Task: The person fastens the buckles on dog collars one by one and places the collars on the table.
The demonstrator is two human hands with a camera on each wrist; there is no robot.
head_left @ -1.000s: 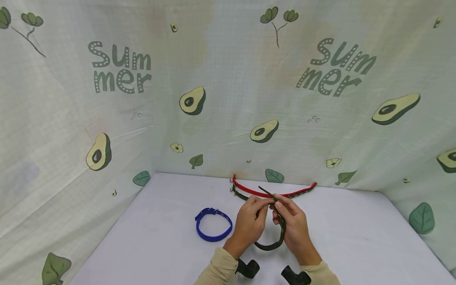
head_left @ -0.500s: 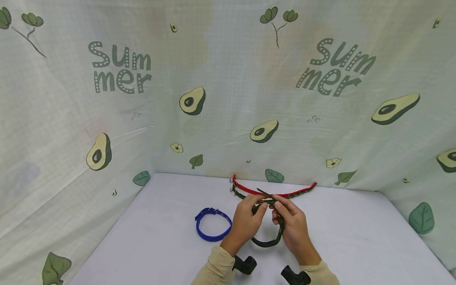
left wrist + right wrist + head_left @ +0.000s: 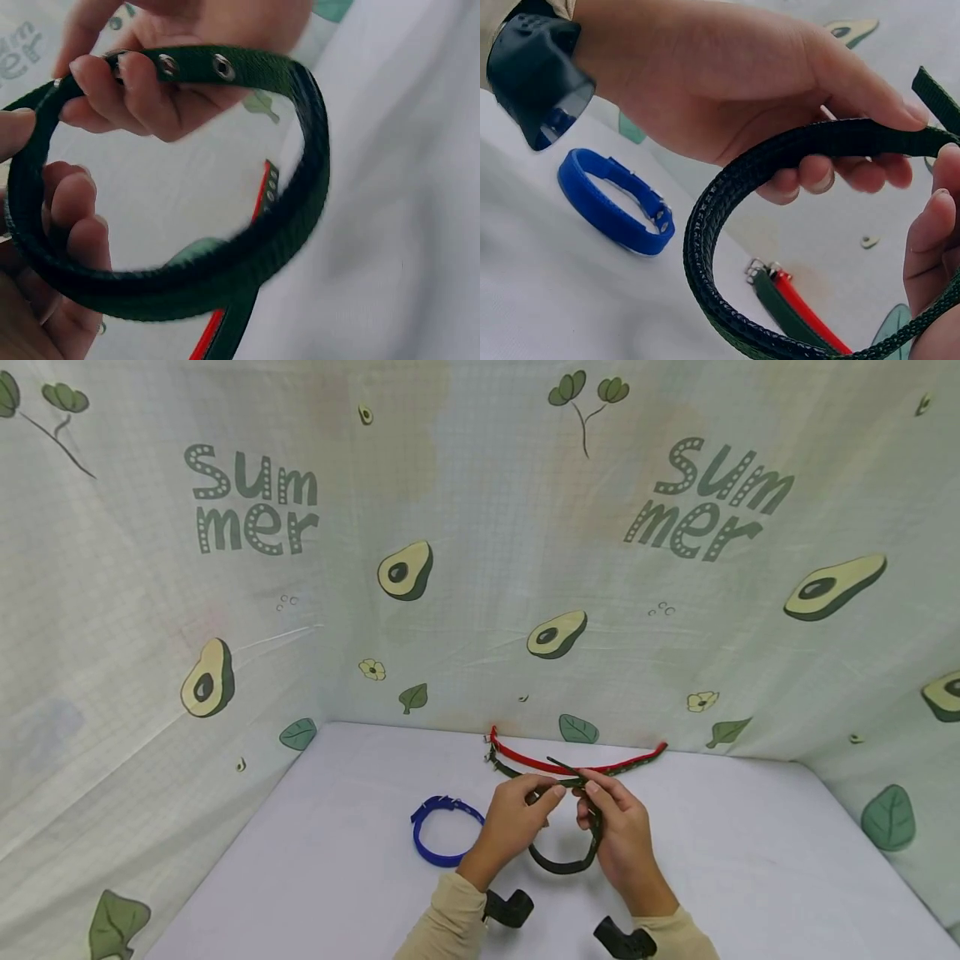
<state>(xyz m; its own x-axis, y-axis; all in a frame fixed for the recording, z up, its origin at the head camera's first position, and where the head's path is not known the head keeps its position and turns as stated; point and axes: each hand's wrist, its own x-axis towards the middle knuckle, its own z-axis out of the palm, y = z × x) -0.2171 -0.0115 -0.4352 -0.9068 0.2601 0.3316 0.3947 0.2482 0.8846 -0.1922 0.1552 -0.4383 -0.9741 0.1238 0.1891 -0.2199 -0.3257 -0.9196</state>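
Observation:
Both hands hold a dark green pet collar [image 3: 564, 867] bent into a round loop above the table. My right hand [image 3: 622, 831] pinches the strap between thumb and fingers near the overlap; metal-ringed holes [image 3: 223, 67] show beside those fingers in the left wrist view. On the opposite side of the overlap, my left hand [image 3: 512, 822] grips the collar with thumb and fingers. A free strap end [image 3: 936, 97] sticks out past the fingertips. The buckle is mostly hidden by fingers. Left of my left hand, a blue collar [image 3: 441, 861] lies closed in a ring on the table.
Behind the hands, a red collar [image 3: 525, 761] and another green collar [image 3: 780, 300] lie stretched out side by side, buckles to the left. A printed cloth [image 3: 480, 568] hangs behind the white table [image 3: 750, 843]. Black camera mounts [image 3: 510, 908] sit at both wrists.
My left hand has shifted left, drawing its fingertips away from the right hand's. The collar loop has risen slightly with it. My right hand stays nearly in place, still pinching the strap.

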